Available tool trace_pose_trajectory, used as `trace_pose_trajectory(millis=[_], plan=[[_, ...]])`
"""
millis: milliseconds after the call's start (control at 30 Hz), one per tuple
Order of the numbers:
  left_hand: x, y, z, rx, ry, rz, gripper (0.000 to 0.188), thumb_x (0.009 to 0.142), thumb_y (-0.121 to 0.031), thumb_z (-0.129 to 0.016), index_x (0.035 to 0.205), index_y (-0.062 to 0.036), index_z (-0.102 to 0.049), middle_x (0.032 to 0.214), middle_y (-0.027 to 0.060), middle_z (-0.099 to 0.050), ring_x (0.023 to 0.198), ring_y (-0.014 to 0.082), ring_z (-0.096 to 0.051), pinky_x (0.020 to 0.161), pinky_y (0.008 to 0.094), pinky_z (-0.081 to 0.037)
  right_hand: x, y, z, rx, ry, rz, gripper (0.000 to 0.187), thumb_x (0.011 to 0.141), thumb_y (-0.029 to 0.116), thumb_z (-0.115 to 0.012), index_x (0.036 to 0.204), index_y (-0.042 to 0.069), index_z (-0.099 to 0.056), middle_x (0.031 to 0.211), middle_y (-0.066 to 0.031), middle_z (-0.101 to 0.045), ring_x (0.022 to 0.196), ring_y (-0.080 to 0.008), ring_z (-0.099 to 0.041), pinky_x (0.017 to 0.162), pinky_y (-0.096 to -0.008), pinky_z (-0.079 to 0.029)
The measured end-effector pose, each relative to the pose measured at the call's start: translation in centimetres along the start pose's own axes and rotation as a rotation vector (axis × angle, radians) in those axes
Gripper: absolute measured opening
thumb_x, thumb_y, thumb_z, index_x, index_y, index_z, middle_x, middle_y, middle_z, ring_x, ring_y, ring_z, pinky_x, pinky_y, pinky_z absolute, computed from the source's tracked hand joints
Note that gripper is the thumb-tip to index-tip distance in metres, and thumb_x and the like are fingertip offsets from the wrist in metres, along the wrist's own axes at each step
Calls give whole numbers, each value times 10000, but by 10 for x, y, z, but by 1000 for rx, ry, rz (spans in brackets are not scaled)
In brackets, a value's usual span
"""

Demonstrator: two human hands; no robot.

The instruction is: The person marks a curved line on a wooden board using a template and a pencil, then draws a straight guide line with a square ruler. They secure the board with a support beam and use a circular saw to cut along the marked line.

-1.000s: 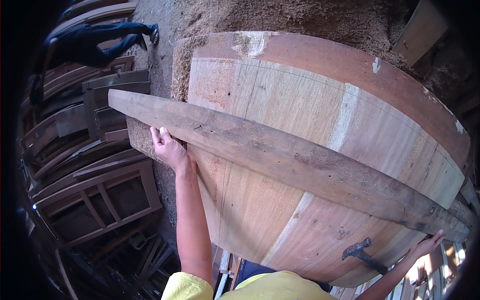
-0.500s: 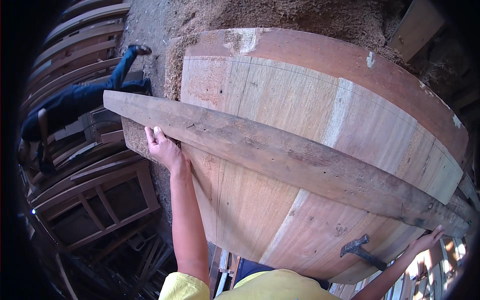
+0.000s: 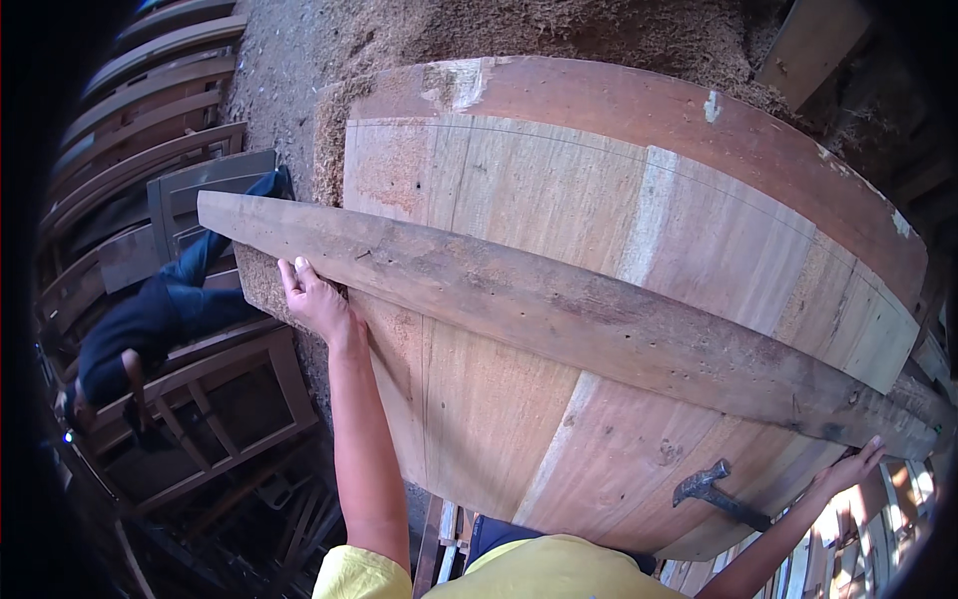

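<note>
A long, weathered wooden plank (image 3: 499, 290) lies slantwise across a workpiece of pale and reddish boards (image 3: 519, 379). Its left end sticks out past the boards' left side. My left hand (image 3: 324, 304) grips the plank's near edge close to that end, fingertips up against the wood. At the far right, my right hand (image 3: 848, 469) is closed on the near edge by the other end, its fingers partly hidden. A claw hammer (image 3: 711, 489) rests on the boards near my right forearm, its handle pointing toward the arm.
A reddish curved board (image 3: 619, 95) runs along the far edge, with a thin line marked just inside it. Sawdust (image 3: 599, 30) heaps up behind. To the left, a person in dark clothes (image 3: 135, 324) stands among stacked wooden frames (image 3: 220, 409). Slatted wood (image 3: 828, 554) lies at lower right.
The person at the left has stepped nearer, toward the stacked frames. My view has shifted slightly; both hands keep their places on the plank, and the hammer lies as before.
</note>
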State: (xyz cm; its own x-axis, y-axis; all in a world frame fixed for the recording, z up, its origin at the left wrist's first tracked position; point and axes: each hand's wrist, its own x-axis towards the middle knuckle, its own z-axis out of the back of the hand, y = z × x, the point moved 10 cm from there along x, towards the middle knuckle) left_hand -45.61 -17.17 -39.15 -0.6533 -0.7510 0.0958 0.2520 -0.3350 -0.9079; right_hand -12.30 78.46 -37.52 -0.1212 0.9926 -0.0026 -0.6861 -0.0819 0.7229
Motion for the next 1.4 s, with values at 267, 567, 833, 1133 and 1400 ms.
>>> trace_pose_trajectory(millis=[267, 567, 833, 1133, 1400], plan=[[70, 56, 48, 107, 147, -76, 187, 1090, -164, -588, 1219, -45, -653, 1149, 47, -688, 1008, 161, -643, 927, 344, -559, -12, -6, -15, 141, 16, -33, 740, 1081, 348, -637, 1672, 38, -316, 1608, -157, -467, 1412, -292, -498, 1220, -429, -365], [96, 96, 34, -121, 106, 61, 489, 1062, -124, -627, 1487, 63, -473, 1226, 199, -706, 1047, 270, -721, 935, 402, -624, -13, 7, -6, 251, 21, 30, 754, 1115, 277, -619, 1685, -38, -240, 1576, -229, -486, 1369, -253, -537, 1157, -360, -425], [105, 90, 41, -30, 124, 32, 523, 1052, -147, -636, 1505, 52, -465, 1250, 195, -711, 1055, 279, -724, 947, 412, -625, -18, 14, -12, 249, 47, 48, 789, 1124, 302, -599, 1689, -64, -187, 1603, -239, -457, 1422, -261, -499, 1201, -358, -369], [103, 84, 40, -18, 145, 25, 458, 1070, -148, -608, 1463, 56, -490, 1251, 182, -700, 1054, 265, -713, 942, 401, -618, -19, 17, -15, 217, 53, 40, 811, 1123, 328, -601, 1691, -66, -175, 1593, -231, -470, 1408, -259, -511, 1195, -352, -373], [107, 84, 39, -9, 178, 34, 317, 1081, -149, -587, 1327, 51, -579, 1190, 161, -718, 1013, 249, -711, 915, 393, -613, -21, 18, -16, 207, 47, 32, 813, 1124, 332, -599, 1690, -67, -174, 1583, -227, -481, 1398, -254, -519, 1190, -350, -381]])
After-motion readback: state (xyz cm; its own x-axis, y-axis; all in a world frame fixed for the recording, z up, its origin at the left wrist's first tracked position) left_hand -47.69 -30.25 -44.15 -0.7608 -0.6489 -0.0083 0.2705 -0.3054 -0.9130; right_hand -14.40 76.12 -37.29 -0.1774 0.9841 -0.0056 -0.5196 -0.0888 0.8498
